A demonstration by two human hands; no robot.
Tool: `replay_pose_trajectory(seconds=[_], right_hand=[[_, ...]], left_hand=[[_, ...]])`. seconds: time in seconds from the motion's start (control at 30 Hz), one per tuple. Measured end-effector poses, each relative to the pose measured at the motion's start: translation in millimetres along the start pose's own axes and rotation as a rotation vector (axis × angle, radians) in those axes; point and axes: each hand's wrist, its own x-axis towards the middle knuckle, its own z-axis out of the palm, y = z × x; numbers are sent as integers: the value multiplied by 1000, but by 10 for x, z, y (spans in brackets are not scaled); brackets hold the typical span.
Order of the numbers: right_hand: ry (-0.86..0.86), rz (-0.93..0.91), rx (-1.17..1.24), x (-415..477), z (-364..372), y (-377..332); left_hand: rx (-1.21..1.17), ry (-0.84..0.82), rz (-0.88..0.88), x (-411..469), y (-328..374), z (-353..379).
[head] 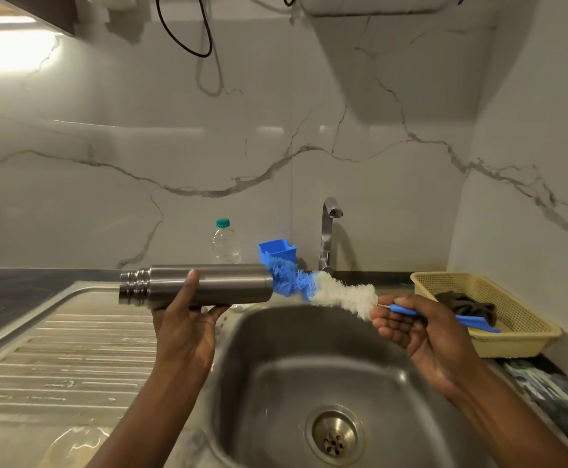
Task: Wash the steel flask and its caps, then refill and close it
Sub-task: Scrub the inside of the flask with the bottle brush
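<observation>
My left hand (188,327) grips the steel flask (228,284) and holds it level above the sink's left rim. The ridged end points left and the other end faces right. My right hand (421,327) pinches the blue handle of a bottle brush (326,288). The brush's blue and white bristles lie just at the flask's right end; I cannot tell whether the tip is inside. No caps are in view.
The steel sink basin (394,376) with its drain (335,434) lies below. A tap (328,231) stands behind it. A ribbed drainboard (56,359) spreads left. A plastic water bottle (225,243) and blue holder (277,251) stand by the wall. A yellow basket (519,336) sits right.
</observation>
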Motion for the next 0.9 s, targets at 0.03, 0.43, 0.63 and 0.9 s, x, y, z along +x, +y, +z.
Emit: replay_pose_trajectory(seconds=[0.03,0.43,0.63,0.9], right_hand=[[-11,6,-5,-2,21,29],[-40,-13,-18,-26,-20,-72],[-74,-10,-53,-6,48,69],[-83,-33,-65,5,-1,20]], left_hand=[[7,3,7,-13,-1,6],[52,3,26,-8,-10,85],[54,-18,0,-69,-73,92],[24,8,4,-34,6,76]])
